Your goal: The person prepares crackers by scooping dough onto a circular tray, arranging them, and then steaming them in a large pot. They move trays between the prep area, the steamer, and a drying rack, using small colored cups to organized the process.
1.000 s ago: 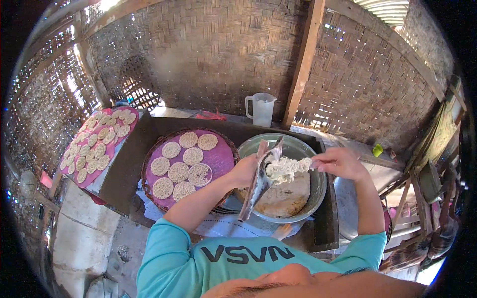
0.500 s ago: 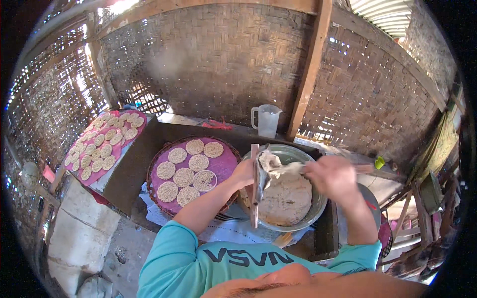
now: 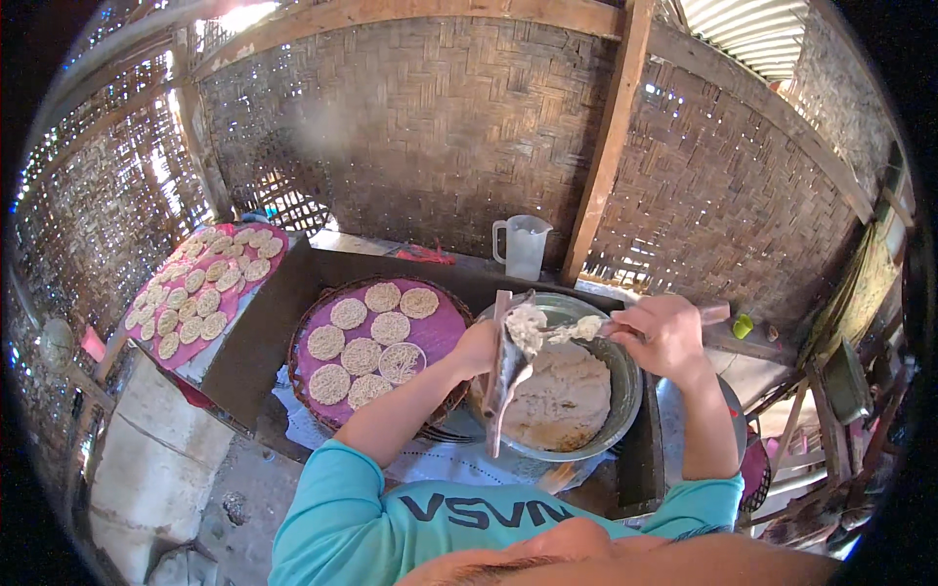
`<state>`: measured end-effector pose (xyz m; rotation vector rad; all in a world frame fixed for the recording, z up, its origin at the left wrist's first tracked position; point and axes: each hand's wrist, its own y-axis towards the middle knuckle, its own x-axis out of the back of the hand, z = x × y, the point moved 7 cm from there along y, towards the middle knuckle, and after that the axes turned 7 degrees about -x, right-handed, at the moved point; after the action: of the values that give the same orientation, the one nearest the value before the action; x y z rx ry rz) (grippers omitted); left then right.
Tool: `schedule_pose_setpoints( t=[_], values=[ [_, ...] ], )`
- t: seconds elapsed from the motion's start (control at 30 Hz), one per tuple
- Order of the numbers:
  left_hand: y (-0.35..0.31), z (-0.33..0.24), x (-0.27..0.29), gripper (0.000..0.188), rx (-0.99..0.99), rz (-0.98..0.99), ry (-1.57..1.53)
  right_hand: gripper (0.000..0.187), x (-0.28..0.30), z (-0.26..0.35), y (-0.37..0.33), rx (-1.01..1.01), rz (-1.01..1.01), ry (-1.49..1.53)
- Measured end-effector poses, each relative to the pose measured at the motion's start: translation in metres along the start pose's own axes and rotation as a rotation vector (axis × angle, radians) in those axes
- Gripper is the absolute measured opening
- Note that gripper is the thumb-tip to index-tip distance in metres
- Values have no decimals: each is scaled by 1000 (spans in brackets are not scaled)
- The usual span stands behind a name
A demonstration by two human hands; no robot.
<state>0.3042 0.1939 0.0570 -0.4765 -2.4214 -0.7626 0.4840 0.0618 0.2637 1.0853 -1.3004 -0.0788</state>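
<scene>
My left hand [image 3: 477, 350] is closed around a press with a wooden bar [image 3: 496, 435] and a dark metal body, tilted above the left side of a large metal basin [image 3: 633, 400]. Pale sticky dough [image 3: 526, 327] is heaped at the press's upper end. In my right hand [image 3: 664, 334] is a scoop [image 3: 614, 330], its far end coated with dough and close to the press's mouth. A wooden piece [image 3: 716, 313] sticks out past that hand; whether it belongs to the scoop I cannot tell. More dough [image 3: 562, 396] fills the basin.
Left of the basin, a round woven tray [image 3: 298, 376] with a purple sheet bears several noodle-like dough discs [image 3: 362, 355]. A pink sheet [image 3: 200, 357] farther left holds many more discs. Behind the basin stands a clear plastic jug [image 3: 525, 246], near a woven wall [image 3: 410, 127].
My right hand has risen slightly, and the dough-covered scoop, blurred before, now shows clearly beside the press. The press leans a little differently, with dough heaped at its mouth.
</scene>
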Motion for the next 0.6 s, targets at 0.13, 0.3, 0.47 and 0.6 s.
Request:
schedule_pose_setpoints(
  t=[0.13,0.3,0.47,0.6],
  values=[
    [-8,-37,11,28,58,-4,179,10,-27,30,6,142,122,-97],
    [-9,-33,2,30,136,99,170,17,-55,50,-5,238,133,-151],
    [-8,11,16,36,92,81,178,16,-7,15,-1,60,29,-79],
    [-9,1,10,28,127,15,-357,17,8,-2,-3,-37,-85,-76]
  ],
)
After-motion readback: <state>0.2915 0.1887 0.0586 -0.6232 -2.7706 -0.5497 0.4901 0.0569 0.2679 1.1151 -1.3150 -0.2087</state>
